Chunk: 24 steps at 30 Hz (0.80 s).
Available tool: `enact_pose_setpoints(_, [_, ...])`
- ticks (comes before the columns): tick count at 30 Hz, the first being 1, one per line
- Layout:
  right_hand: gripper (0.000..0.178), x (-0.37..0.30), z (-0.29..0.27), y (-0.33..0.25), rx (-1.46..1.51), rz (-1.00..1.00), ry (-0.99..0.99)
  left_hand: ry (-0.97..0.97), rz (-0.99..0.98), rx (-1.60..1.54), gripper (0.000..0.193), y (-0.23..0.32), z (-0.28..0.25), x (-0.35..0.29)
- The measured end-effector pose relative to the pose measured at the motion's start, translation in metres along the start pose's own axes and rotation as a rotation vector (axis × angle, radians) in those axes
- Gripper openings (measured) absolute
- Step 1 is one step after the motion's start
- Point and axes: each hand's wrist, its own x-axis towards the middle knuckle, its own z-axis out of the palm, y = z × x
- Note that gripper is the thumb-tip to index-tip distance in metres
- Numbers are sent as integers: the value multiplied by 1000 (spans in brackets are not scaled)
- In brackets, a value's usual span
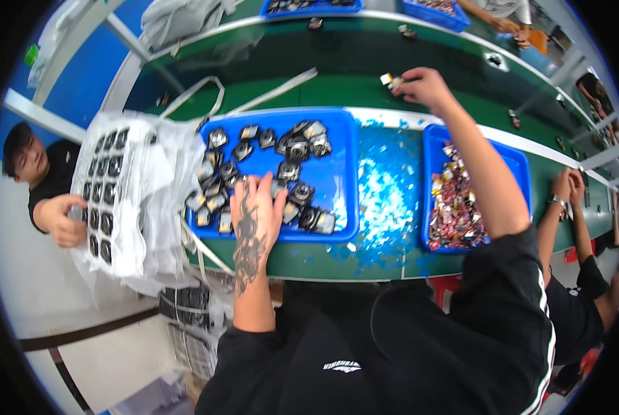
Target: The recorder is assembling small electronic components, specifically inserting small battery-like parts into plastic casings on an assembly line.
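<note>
My left hand (pixel 257 207) reaches into a blue tray (pixel 351 180), its fingers stretched out over small black camera-like modules (pixel 297 150). Its fingertips touch or nearly touch the modules beneath them; they partly hide what lies there. Stretched out over the green bench, my right hand (pixel 426 90) pinches a small part with white and yellow pieces (pixel 390 81). Most of that part's shape is too small to make out. Under my right forearm stands a second blue tray (pixel 427 200), heaped with small red, white and gold pieces (pixel 455 207).
Blue film scraps (pixel 389 187) cover the bench between the trays. At left, a person's hand (pixel 64 220) touches a stack of white trays (pixel 126 187) holding black parts. A white rail (pixel 482 138) crosses behind the trays. Another person's hands (pixel 565 185) work at right.
</note>
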Motion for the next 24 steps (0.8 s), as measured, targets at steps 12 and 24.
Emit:
enact_pose_setpoints(12, [24, -64, -83, -4, -568, -176, 207, 20, -304, -1195, 9, 12, -8, 16])
enact_pose_setpoints(24, [14, -138, -72, 15, -663, -203, -14, -434, -521, -2082, 20, 84, 18, 11])
